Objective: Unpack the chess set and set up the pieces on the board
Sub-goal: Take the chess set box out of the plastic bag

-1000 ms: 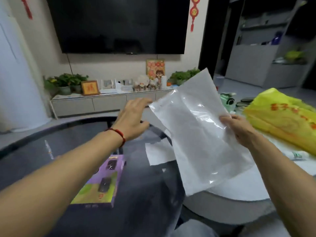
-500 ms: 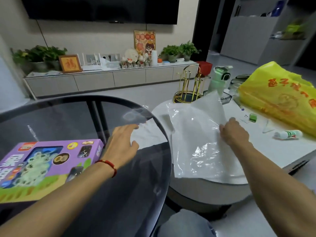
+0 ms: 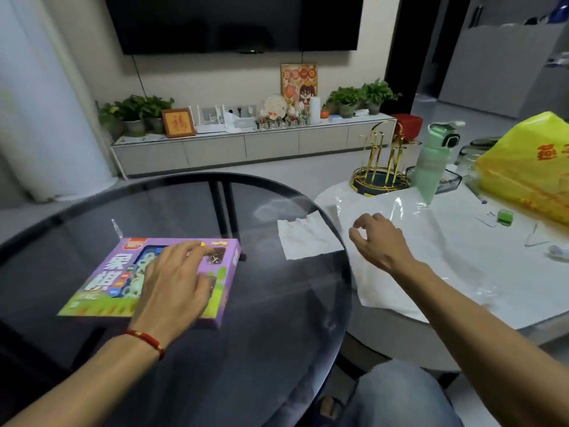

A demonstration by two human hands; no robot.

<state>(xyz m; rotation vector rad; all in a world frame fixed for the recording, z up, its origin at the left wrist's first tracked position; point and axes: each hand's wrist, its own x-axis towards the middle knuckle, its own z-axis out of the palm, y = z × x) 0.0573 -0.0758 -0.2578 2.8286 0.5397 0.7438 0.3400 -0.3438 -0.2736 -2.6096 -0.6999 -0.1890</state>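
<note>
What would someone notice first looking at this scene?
The purple chess set box on the dark glass table, with the left hand resting on it. To its right, the right hand hovers over a clear plastic bag; a yellow bag sits far right.

This is a home living room. A large dark television (image 3: 237,23) hangs on the far wall above a long, low white cabinet (image 3: 246,146) with drawer fronts. Along the cabinet's top stand potted green plants (image 3: 138,114) at its left end and more plants (image 3: 363,98) near its right end, with a framed picture (image 3: 178,122), a cartoon poster (image 3: 299,83) and small ornaments between them. In front sit a round dark glass table (image 3: 184,349) and, just beside its right edge, a white table (image 3: 508,282) carrying a green drinking bottle (image 3: 434,161), a gold wire rack (image 3: 380,167) and a yellow shopping bag (image 3: 526,167). The floor is pale and glossy.
</note>
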